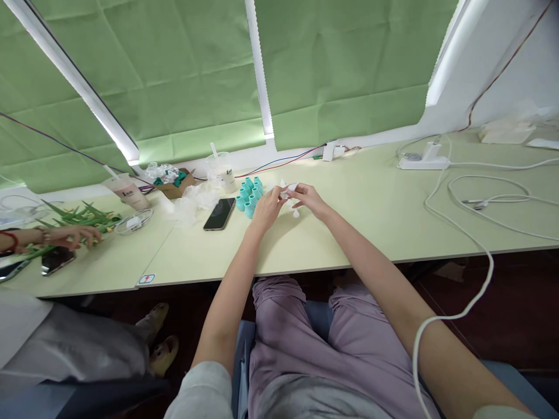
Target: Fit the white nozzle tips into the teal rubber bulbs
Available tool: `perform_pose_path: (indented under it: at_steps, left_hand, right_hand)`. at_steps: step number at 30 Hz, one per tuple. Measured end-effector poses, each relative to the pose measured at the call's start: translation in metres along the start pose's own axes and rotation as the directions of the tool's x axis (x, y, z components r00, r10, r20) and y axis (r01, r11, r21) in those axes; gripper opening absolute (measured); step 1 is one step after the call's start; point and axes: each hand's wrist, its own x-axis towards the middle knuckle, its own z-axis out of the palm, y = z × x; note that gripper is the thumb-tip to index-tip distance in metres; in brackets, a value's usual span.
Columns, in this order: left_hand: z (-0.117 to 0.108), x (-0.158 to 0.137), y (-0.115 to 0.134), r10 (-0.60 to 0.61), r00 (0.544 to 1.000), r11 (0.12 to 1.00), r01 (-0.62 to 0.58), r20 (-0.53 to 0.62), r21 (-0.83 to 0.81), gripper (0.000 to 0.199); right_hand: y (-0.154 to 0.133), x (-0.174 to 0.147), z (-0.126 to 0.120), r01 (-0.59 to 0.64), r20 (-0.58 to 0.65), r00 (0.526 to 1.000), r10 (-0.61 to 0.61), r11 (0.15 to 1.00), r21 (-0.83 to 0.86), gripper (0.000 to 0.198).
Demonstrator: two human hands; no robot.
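Both my hands meet over the pale green table (358,233), pinching a small white piece (289,188) between their fingertips. My left hand (267,208) grips its left end and my right hand (306,199) its right end. What the white piece is cannot be made out. A cluster of several small teal cylinders (250,195) stands just left of my left hand. A black phone (219,213) lies flat further left.
Crumpled clear plastic (192,201), a cardboard box (176,185) and two drink cups (127,191) sit at the back left. A co-worker's hand (72,235) rests on green stems (78,215) at far left. A power strip (421,161) and white cables (484,201) cover the right side.
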Motion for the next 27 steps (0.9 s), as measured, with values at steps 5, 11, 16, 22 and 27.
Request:
perform_pose_path:
  at_steps: [5, 11, 16, 22, 27]
  left_hand:
    - [-0.03, -0.003, -0.011, -0.123, 0.974, 0.917, 0.184, -0.188, 0.354, 0.048]
    - [-0.066, -0.016, -0.049, -0.449, 0.884, 0.812, 0.463, -0.127, 0.355, 0.046]
    - [-0.066, -0.017, -0.071, -0.474, 0.878, 0.821, 0.468, -0.066, 0.328, 0.032]
    - [-0.064, -0.01, -0.07, -0.407, 0.905, 0.867, 0.341, -0.122, -0.364, 0.038]
    - [-0.065, -0.003, -0.056, -0.398, 0.881, 0.569, 0.02, -0.254, -0.822, 0.037]
  right_hand:
    - [-0.004, 0.001, -0.009, -0.007, -0.218, 0.975, 0.034, 0.992, 0.124, 0.049]
    - [-0.007, 0.001, -0.011, -0.036, -0.203, 0.977, 0.07, 0.985, 0.169, 0.042]
    - [-0.004, 0.002, -0.01, -0.058, -0.163, 0.982, 0.091, 0.979, 0.195, 0.04]
    - [-0.003, 0.003, -0.012, -0.064, -0.169, 0.98, 0.102, 0.973, 0.22, 0.042]
    - [-0.002, 0.004, -0.012, -0.07, -0.16, 0.981, 0.106, 0.974, 0.215, 0.043]
